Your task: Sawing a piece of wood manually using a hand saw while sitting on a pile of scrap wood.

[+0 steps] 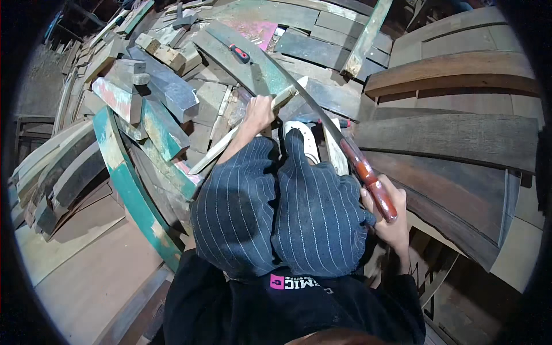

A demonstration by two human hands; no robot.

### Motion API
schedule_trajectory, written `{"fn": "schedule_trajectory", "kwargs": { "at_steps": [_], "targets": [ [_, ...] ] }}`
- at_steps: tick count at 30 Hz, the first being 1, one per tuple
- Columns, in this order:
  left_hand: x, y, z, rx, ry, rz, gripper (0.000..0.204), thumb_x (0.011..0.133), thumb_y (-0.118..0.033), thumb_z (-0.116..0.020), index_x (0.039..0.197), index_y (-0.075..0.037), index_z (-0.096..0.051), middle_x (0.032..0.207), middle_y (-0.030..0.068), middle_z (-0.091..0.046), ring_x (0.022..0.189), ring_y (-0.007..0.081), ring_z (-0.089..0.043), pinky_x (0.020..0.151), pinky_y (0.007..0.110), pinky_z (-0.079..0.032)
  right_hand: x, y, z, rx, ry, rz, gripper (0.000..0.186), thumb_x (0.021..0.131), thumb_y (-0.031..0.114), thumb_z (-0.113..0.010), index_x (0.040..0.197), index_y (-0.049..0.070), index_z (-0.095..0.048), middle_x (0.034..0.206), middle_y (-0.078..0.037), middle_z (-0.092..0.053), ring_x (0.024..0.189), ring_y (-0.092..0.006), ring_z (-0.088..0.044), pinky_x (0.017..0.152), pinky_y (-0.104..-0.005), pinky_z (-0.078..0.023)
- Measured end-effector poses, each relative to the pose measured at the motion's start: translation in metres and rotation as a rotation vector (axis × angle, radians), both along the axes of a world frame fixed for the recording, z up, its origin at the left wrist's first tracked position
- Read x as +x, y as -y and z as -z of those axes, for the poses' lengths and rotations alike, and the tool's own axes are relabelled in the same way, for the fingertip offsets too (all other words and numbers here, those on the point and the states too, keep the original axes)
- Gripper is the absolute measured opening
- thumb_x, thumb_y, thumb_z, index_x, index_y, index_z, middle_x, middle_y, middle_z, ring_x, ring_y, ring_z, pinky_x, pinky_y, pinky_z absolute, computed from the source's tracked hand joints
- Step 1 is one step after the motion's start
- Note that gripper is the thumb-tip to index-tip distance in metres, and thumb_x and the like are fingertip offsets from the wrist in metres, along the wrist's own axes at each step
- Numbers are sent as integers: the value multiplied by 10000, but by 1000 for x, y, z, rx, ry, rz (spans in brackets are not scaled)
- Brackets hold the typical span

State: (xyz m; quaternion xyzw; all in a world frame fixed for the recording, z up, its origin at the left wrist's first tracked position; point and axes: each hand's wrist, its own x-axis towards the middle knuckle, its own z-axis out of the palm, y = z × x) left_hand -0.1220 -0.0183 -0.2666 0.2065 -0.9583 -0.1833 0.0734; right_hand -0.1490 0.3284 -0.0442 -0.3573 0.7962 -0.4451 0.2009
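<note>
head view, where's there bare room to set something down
The pale board left of the green beam looks bare, as does the brown plank right of the right hand. The upper left is crowded with heaped wooden blocks.

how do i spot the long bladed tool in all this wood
Find the striped trousers at the centre. Just right of them, the right hand grips the tool; its glossy reddish-brown handle and long, narrow blade set it apart from nearby planks.

Both legs (238,207) are bent. The left forearm (234,144) reaches forward outside them, the left hand (261,114) curled tight; the right hand (395,215), fingers wrapped closed, sits beside them, nearer the torso (247,307).
</note>
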Motion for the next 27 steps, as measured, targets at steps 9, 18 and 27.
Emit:
{"fn": "schedule_trajectory", "kwargs": {
  "at_steps": [9,18,27],
  "targets": [
    [-29,8,16,-1,-80,53,221,722,-98,-597,913,-1,-649,829,276,-637,832,448,-625,737,521,-504,-40,36,18,-138,-204,5,191,856,145,-662,938,-18,-604,609,-150,-524,518,-173,-495,531,-315,-416],
    [-20,-1,2,-39,27,53,195,712,-73,-589,876,18,-642,779,285,-630,765,445,-634,705,513,-514,-12,-17,-32,-57,42,77,183,825,130,-697,857,-2,-574,572,-84,-482,505,-113,-462,504,-280,-376],
    [-10,-19,-20,-24,87,4,185,749,-64,-567,899,29,-623,787,289,-631,778,449,-632,716,529,-501,-22,-12,-45,-15,122,3,240,815,190,-725,855,4,-580,579,-78,-507,510,-126,-481,514,-273,-386]
  ]
}}
